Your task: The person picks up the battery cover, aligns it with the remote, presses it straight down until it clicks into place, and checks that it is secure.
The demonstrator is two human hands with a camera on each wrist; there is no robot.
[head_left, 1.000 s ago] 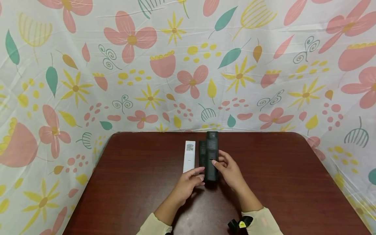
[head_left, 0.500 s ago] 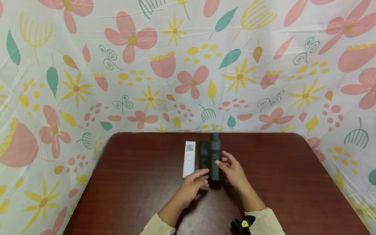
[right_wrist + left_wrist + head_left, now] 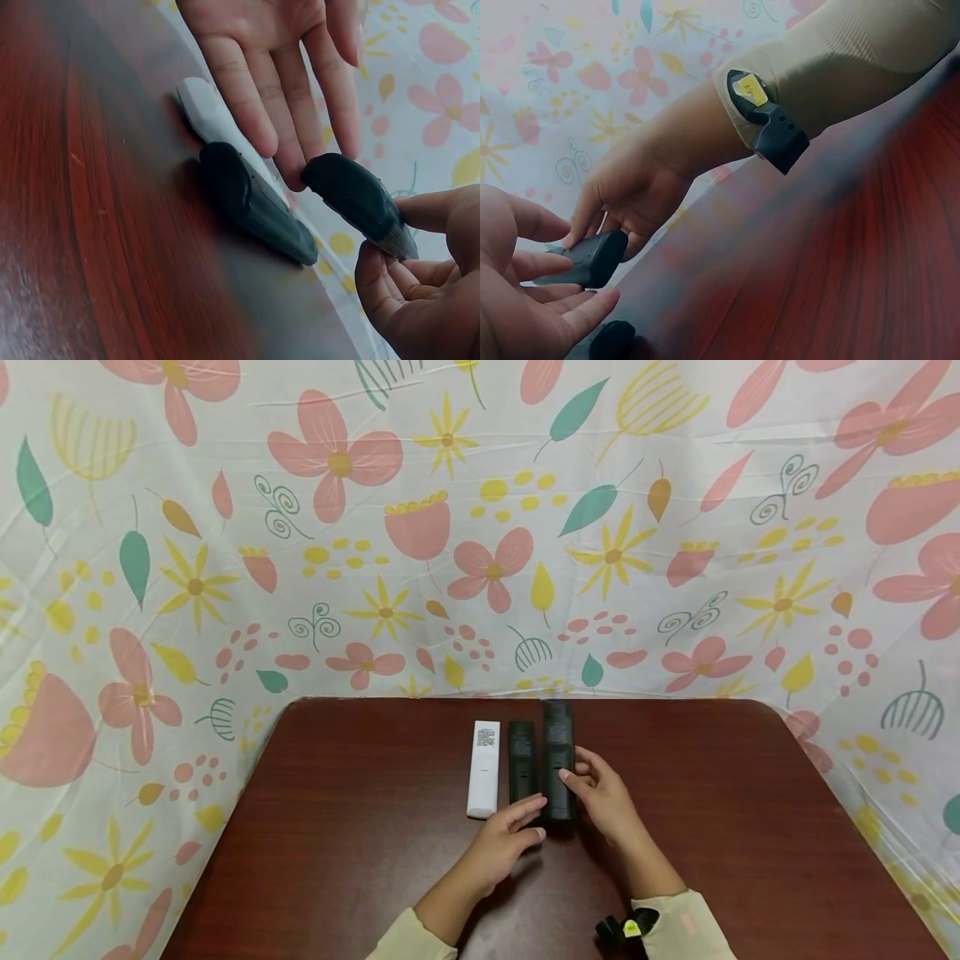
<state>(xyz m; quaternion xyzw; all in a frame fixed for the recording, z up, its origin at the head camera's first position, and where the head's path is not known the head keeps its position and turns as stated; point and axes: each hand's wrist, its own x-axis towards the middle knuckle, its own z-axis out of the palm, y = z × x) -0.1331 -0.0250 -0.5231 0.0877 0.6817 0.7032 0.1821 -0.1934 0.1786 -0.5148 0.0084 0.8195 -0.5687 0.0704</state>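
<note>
My right hand pinches a long black remote control by its sides, thumb on the upturned back. The right wrist view shows this remote raised off the table. Close to its lower left side, my left hand has its fingers extended; the fingertips come up to the remote, and whether they touch it I cannot tell. A smaller black remote control lies just left of it, its near end partly covered by the left hand. Further left lies a white remote control, with a printed label on its back.
A dark reddish-brown wooden table carries the remotes near its far edge. Behind it and along both sides hangs a white cloth with flower and leaf prints. A black wrist camera sits at the right cuff.
The larger black remote has moved right in my right hand, from overlapping the smaller black one to beside it. My left hand has followed rightward, uncovering the white remote's near end.
</note>
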